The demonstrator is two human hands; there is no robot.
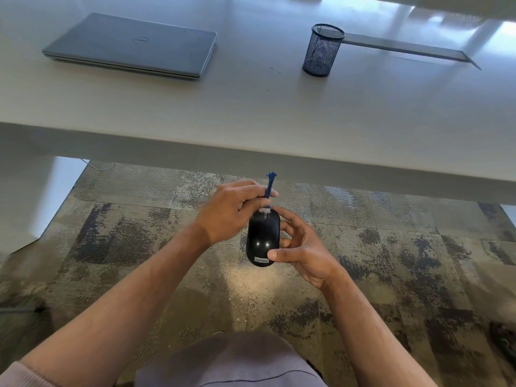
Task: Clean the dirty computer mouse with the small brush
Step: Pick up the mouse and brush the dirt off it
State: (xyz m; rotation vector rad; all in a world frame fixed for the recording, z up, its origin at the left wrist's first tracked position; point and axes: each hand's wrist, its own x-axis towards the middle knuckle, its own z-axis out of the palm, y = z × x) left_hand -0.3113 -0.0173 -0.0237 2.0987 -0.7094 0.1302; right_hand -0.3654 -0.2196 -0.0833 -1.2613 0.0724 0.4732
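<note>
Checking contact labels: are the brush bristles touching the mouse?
Touching. In the head view the white bristles of the small brush press on the front end of the mouse, by the scroll wheel, with no gap visible.

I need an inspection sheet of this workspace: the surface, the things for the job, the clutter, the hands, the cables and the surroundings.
Surface: pale desk, a few dark specks near the pen cup.
Job's things: black mouse held over the floor, off the desk; small brush with blue handle, its white bristles at the mouse's front end.
Clutter: closed laptop and mesh pen cup on the desk.
Hands: left hand grips the brush; right hand holds the mouse.
Cables: one thin cable on the floor under the desk.
Surroundings: patterned carpet, white desk leg.
</note>
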